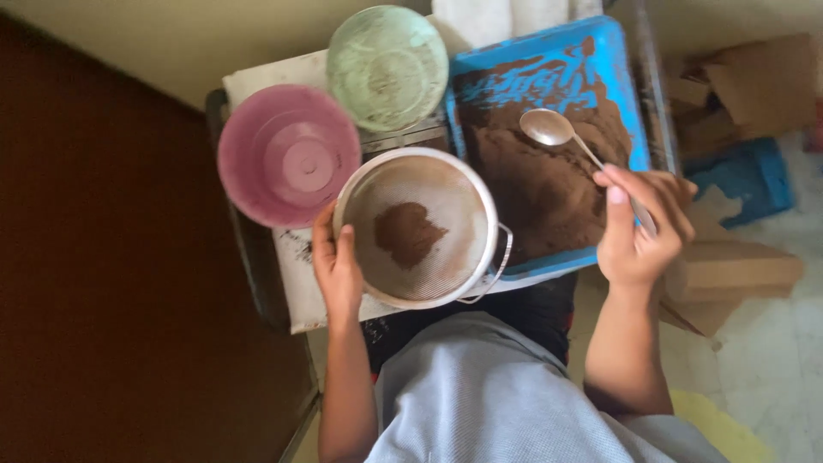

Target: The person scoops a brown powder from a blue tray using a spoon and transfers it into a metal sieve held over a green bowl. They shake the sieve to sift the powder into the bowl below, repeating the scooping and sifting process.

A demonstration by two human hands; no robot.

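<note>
1. The left hand (336, 267) grips the rim of a round metal sieve (417, 226) on its left side, thumb over the edge and fingers curled underneath, so the sieve hangs level above the work surface.
2. A small heap of brown powder (406, 233) lies in the middle of the mesh, well away from the rim, where it can fall through rather than spill over the side.
3. The right hand (639, 225) is closed around the handle of a metal spoon (549, 128), pinching it near the end. The spoon's bowl looks empty and hovers above the powder in the tray.
4. The blue tray (633, 86) sits just to the right of the sieve, its near edge touching or passing under the sieve's wire loop; I cannot tell which. It holds a broad bed of the same brown powder, thicker toward the person and scraped thin at the far end, where blue shows through.
5. A pink bowl (287, 154) and a pale green bowl (387, 67) stand empty beyond the sieve, side by side and nearly touching, within easy reach of the left hand.
6. Cardboard pieces (729, 270) lie on the floor to the right, apart from the work.
</note>
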